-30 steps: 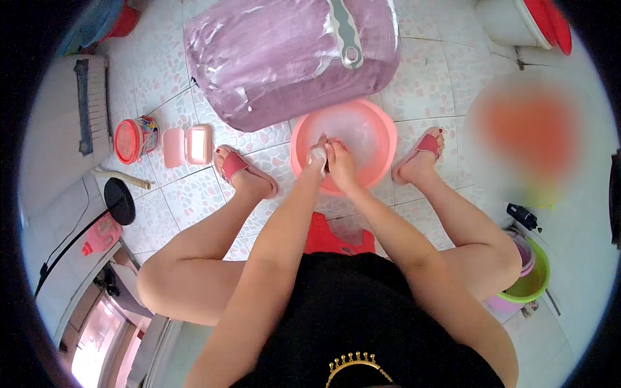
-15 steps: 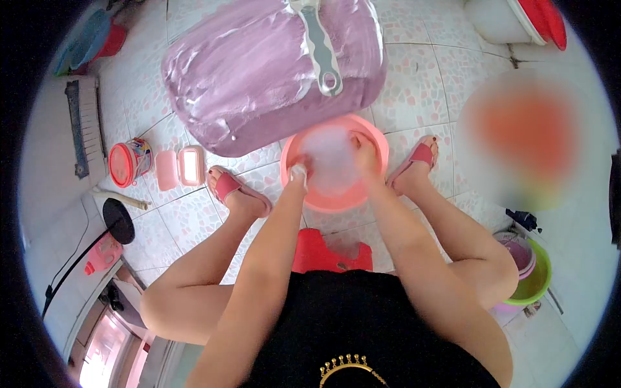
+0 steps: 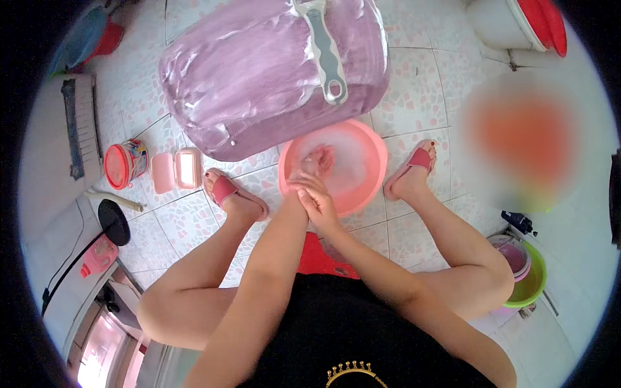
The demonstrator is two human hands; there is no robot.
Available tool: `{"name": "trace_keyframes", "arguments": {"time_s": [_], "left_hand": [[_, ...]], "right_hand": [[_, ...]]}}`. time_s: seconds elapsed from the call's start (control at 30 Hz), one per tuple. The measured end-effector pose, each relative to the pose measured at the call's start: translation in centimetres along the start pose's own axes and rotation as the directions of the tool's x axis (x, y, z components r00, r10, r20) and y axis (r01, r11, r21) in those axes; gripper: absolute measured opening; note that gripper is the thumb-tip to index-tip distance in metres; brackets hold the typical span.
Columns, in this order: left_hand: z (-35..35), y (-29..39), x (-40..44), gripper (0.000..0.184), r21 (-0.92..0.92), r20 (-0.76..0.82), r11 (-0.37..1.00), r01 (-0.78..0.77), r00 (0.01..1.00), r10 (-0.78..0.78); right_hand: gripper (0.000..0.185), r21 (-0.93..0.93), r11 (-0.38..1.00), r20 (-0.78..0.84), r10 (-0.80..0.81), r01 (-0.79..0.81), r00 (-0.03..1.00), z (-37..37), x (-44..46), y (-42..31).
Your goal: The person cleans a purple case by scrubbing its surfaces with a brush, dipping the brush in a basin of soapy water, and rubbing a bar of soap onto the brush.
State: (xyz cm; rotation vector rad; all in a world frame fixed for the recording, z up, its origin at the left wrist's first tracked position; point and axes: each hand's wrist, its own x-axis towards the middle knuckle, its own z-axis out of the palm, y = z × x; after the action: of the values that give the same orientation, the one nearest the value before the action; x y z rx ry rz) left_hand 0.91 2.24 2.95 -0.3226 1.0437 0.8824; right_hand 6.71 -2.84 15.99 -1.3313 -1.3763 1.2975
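The right hand is lying with fingers loosely extended across the left wrist, holding no visible object. The left hand is resting inside the round pink plastic basin, over cloudy whitish water; its finger position is too blurred to tell. The basin is standing on the tiled floor, just beside the purple, round-cornered, foam-streaked case. Caution — an arm pressing the near rim could be tipping the basin, spilling water and making the tiles slippery.

Printed tub, markings too small to read, no legible lettering
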Motion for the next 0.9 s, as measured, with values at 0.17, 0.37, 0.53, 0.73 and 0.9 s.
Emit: {"name": "trace_keyframes", "arguments": {"time_s": [0.17,0.37,0.53,0.73,0.9], "left_hand": [[-1.4,-2.3,0.5,0.025,0.546,0.187,0.777,-0.315,0.949,0.253],[-0.8,-3.0,-1.3,0.031,0.751,0.406,0.385,-0.537,0.834,0.372],[-3.0,0.1,0.0,0.026,0.751,0.114,0.522,-0.405,0.858,0.501],[-5.3,-0.9,2.1,0.025,0.563,-0.205,0.816,-0.131,0.934,0.291],[-1.2,-2.1,-1.8,0.028,0.062,-0.077,0.997,-0.044,0.996,0.048]], "right_hand": [[0.027,-0.351,0.924,0.134,-0.111,0.152,0.985,-2.3,2.4,2.5],[0.025,-0.430,0.901,0.048,0.084,-0.056,0.995,-6.8,4.7,11.8],[0.026,-0.312,0.869,-0.177,0.344,-0.384,0.922,-10.1,5.1,14.2],[0.023,0.541,0.674,-0.262,0.704,-0.504,0.660,-5.2,3.0,21.1],[0.015,0.963,0.014,0.214,0.564,-0.269,0.798,-1.1,3.6,14.0]]}}
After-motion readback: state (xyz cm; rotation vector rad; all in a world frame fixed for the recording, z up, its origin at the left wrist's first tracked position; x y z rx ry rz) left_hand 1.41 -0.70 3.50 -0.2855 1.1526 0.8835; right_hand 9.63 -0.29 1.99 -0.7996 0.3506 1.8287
